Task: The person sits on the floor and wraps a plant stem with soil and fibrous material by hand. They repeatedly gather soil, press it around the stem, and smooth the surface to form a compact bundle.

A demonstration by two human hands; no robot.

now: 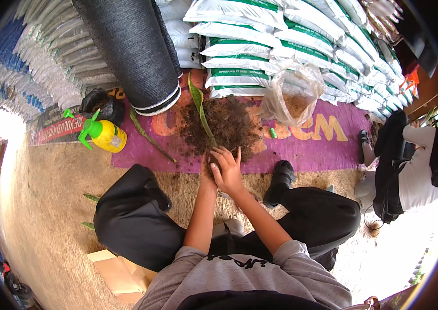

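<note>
"Looking down through the head view, where do you find the long leaf [201,111]?"

"It leans over the dark soil heap [237,121], its lower end meeting the fingertips. The left hand [207,171] and right hand [228,169] are close together there, the right partly covering the left. I can't tell how tightly either one grips."

"How would it handle?"

"Light, I'd guess, and fairly stiff, with a smooth skin that could turn slippery if wet. It might crease if bent hard, so I'd take it low, near the base, rather than by the tip."

"And the textures around it?"

"The soil looks loose, crumbly and fibrous. It lies on a flat purple banner [327,155], where a second, narrower leaf [147,134] also rests. A clear plastic bag [292,103], thin and crinkled, stands to the right."

"To the left?"

"A rounded yellow spray bottle [109,137] with a green top, near a thick roll [131,51] of dark, ribbed-looking material. Plump white sacks [239,54] with green bands are stacked behind."
</note>
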